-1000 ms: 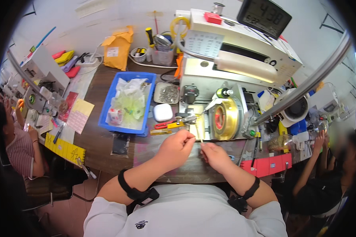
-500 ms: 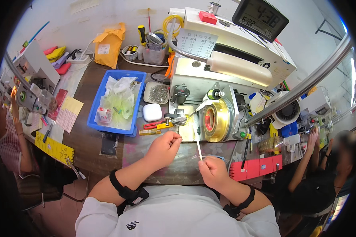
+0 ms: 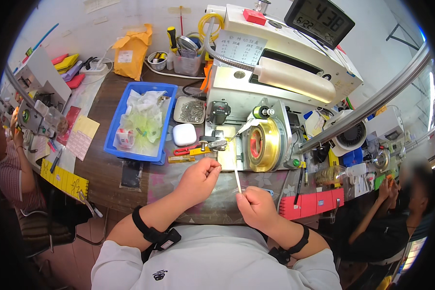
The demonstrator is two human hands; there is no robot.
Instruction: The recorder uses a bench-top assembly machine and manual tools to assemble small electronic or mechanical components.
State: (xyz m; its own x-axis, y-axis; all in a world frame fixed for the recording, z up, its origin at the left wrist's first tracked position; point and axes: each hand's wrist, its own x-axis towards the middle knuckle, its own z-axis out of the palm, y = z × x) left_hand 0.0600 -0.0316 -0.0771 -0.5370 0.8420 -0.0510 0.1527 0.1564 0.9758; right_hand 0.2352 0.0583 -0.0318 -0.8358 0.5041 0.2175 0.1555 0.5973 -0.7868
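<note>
My right grip (image 3: 257,207) pinches the stick (image 3: 238,181) by its near end, left of the reel (image 3: 272,145); loose pressure could let it swivel. My left grip (image 3: 198,180) is narrow, contents unclear.

Envelope (image 3: 135,50) bhd tray (image 3: 135,154), both L of machine (image 3: 256,89).

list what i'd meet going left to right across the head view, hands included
Yellow pad, blue tray, left hand, pale strip, right hand gripping the strip's near end, red pad.
</note>
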